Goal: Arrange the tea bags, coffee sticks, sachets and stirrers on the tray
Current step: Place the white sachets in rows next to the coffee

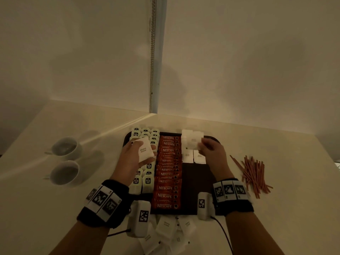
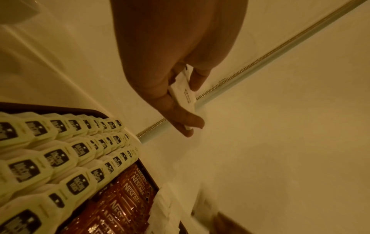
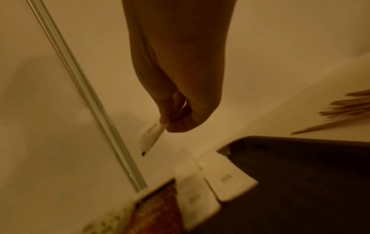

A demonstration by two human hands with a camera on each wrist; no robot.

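Observation:
A dark tray [image 1: 199, 179] holds rows of pale tea bags [image 1: 148, 182] on its left, red Nescafe coffee sticks [image 1: 166, 187] down the middle, and white sugar sachets [image 1: 187, 156] at its far right part. My left hand [image 1: 137, 155] hovers over the tea bags and holds a small stack of white sachets [image 1: 145, 150] between thumb and fingers, also seen as sachets [image 2: 183, 93]. My right hand [image 1: 208, 148] pinches one white sachet [image 1: 193, 143] above the sachet rows; the same sachet [image 3: 150, 137] hangs from its fingertips.
Loose white sachets [image 1: 165, 230] lie on the table in front of the tray. A pile of reddish stirrers [image 1: 254, 173] lies right of the tray. Two white cups [image 1: 65, 161] stand at the left. A wall corner with a beaded chain [image 1: 152, 57] rises behind.

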